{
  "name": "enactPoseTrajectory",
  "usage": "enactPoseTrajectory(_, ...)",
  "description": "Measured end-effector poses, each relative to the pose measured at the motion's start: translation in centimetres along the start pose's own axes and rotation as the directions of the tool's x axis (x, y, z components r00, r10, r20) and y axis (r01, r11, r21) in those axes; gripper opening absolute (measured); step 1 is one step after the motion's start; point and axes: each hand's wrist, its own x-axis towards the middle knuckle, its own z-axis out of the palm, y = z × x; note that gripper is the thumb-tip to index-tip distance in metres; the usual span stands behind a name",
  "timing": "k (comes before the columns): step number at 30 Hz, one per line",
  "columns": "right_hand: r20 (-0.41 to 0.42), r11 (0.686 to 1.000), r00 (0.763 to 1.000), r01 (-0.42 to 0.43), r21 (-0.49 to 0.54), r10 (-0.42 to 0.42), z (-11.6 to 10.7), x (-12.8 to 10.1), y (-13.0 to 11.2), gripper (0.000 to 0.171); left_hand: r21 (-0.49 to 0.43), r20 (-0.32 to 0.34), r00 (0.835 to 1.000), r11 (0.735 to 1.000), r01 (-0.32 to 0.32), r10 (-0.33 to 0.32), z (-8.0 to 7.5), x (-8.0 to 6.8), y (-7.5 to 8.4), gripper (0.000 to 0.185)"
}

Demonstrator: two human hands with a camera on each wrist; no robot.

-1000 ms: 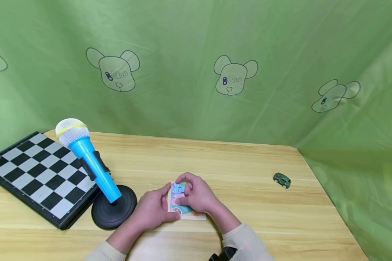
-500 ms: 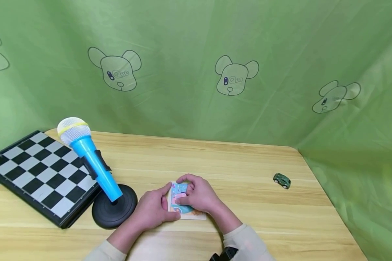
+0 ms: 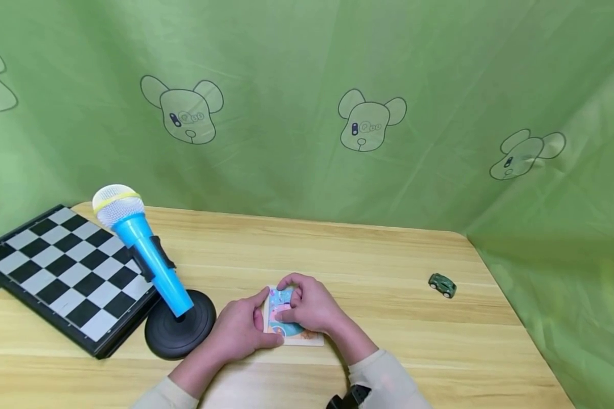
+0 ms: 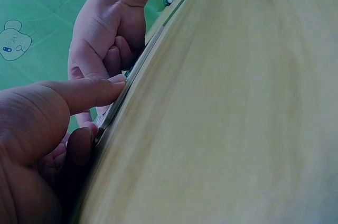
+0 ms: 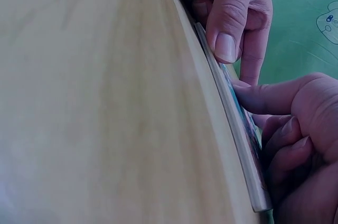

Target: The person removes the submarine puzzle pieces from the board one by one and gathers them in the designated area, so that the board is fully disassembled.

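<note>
In the head view, a small flat picture puzzle (image 3: 288,329) with a blue and pink cartoon print and a pale border lies on the table. My left hand (image 3: 240,328) holds it by its left side, thumb at the near edge and index finger at the far left corner. Over its right part, my right hand (image 3: 314,305) bends its index finger to the far edge, with the thumb on the printed face. The right wrist view shows the puzzle's thin pale edge (image 5: 232,123) close to the tabletop. The right hand hides much of the print.
A blue toy microphone (image 3: 153,264) leans on its round black base (image 3: 180,335), left of my hands. Beside it lies a black-and-white checkered board (image 3: 66,272). A small green toy car (image 3: 442,285) stands on the right of the wooden table (image 3: 378,255). Green cloth (image 3: 286,170) hangs behind.
</note>
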Motion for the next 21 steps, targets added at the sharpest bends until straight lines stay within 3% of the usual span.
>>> enactPoseTrajectory(21, -0.074, 0.996, 0.995, -0.058, 0.073, 0.063, 0.26, -0.66, -0.28, 0.048, -0.01, -0.001, 1.0, 1.0, -0.001, 0.001, -0.03, -0.05, 0.12, 0.098)
